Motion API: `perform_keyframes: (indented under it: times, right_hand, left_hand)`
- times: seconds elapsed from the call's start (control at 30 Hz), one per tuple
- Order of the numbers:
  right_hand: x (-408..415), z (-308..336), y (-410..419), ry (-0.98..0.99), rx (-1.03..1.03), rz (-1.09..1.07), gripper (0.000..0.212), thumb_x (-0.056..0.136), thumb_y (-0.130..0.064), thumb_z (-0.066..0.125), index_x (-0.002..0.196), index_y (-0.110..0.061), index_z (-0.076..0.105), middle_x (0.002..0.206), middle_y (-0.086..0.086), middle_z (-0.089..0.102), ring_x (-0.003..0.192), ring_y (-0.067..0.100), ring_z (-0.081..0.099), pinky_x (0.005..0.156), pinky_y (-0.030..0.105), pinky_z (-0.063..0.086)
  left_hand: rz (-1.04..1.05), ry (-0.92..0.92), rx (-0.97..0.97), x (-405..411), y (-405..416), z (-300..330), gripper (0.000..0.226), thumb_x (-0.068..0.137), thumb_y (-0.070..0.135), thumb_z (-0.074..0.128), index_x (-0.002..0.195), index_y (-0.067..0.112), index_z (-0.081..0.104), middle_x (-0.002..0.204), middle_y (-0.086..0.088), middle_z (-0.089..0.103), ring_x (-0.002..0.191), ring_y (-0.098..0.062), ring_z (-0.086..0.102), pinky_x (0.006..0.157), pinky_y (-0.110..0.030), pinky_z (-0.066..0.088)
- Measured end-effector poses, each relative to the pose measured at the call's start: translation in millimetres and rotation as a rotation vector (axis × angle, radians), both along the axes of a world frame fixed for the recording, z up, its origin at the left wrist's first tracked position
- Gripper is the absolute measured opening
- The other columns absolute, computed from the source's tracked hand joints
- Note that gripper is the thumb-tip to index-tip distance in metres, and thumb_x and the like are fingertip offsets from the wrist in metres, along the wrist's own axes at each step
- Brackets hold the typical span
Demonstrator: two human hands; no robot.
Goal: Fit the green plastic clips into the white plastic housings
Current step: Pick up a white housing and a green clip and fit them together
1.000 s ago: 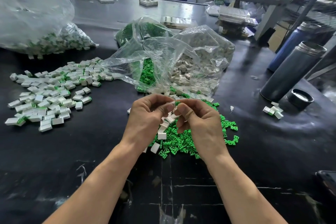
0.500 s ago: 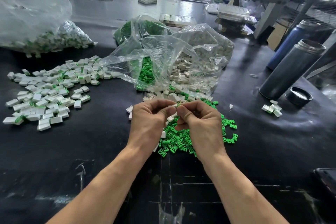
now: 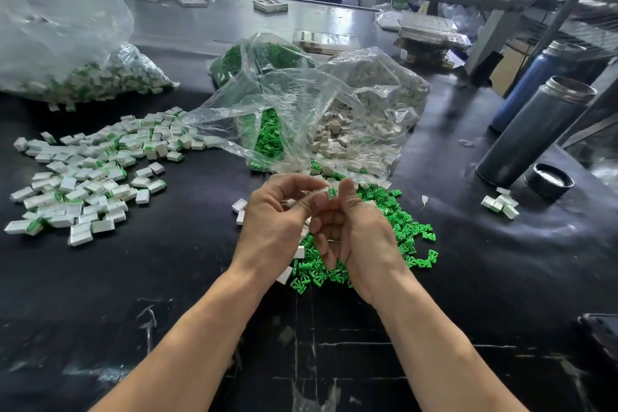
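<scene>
Head view: both hands meet over the middle of the black counter (image 3: 167, 278). The left hand (image 3: 277, 227) curls its fingers round a white housing (image 3: 321, 191), thumb pressed along it. The right hand (image 3: 361, 237) pinches a green clip (image 3: 332, 192) at the fingertips, right against the end of that housing; whether it is seated I cannot tell. Below the hands lies a loose clip pile (image 3: 404, 227) with a few bare housings mixed in at its left edge. Behind, an open clear bag (image 3: 334, 104) spills clips and housings onto the counter. To the left spreads a heap of finished pieces (image 3: 90, 174), white with green showing. Far right stands a dark flask (image 3: 531, 134), its cap (image 3: 548, 179) beside it, and a few finished pieces nearby.
</scene>
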State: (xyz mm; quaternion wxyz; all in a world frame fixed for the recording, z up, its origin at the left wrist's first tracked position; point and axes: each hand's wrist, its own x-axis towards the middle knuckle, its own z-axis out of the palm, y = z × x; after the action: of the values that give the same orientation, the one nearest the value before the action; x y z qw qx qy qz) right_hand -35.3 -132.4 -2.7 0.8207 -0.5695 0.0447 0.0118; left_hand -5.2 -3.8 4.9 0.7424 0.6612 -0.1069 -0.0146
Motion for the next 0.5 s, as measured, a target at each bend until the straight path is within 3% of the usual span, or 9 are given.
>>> perform_keyframes:
  times: [0.13,0.23,0.33,0.5]
  right_hand:
    - [-1.0,-1.4,6.0,0.02,-0.099,0.007,0.065,0.103,-0.065,0.034,0.077,-0.014,0.065,0.064,0.007,0.058,0.045,0.019,0.047,0.037,0.023,0.032]
    - [-2.9,-0.3,6.9,0.032,-0.113,0.004,0.069,0.107,-0.061,0.028,0.085,-0.006,0.063,0.061,0.003,0.052,0.044,0.017,0.042,0.037,0.023,0.026]
    - [-3.5,3.0,6.7,0.048,-0.083,0.013,0.073,0.108,-0.057,0.024,0.111,0.007,0.06,0.057,-0.001,0.045,0.042,0.015,0.036,0.037,0.021,0.021]
    - [-3.1,4.1,9.2,0.049,-0.054,-0.034,0.066,0.11,-0.053,0.023,0.121,-0.005,0.066,0.056,-0.001,0.037,0.041,0.013,0.028,0.035,0.019,0.021]
  left_hand:
    - [-0.094,0.042,-0.041,-3.6,-1.9,2.1,0.005,0.094,0.008,0.071,0.098,0.008,0.072,0.076,-0.006,0.072,0.057,-0.026,0.062,0.05,-0.029,0.056]
    - [-0.124,0.034,-0.013,-2.9,-0.8,2.2,0.006,0.094,0.011,0.072,0.1,0.009,0.073,0.072,-0.006,0.071,0.055,-0.02,0.06,0.052,-0.032,0.055]
    - [-0.157,0.04,-0.017,-3.6,-1.7,2.3,0.009,0.093,0.014,0.073,0.1,0.009,0.073,0.074,-0.011,0.069,0.056,-0.02,0.061,0.052,-0.035,0.056]
    - [-0.176,0.024,0.008,-2.5,-4.2,0.0,0.011,0.094,0.017,0.072,0.1,0.009,0.072,0.081,-0.008,0.072,0.062,-0.019,0.064,0.057,-0.031,0.056]
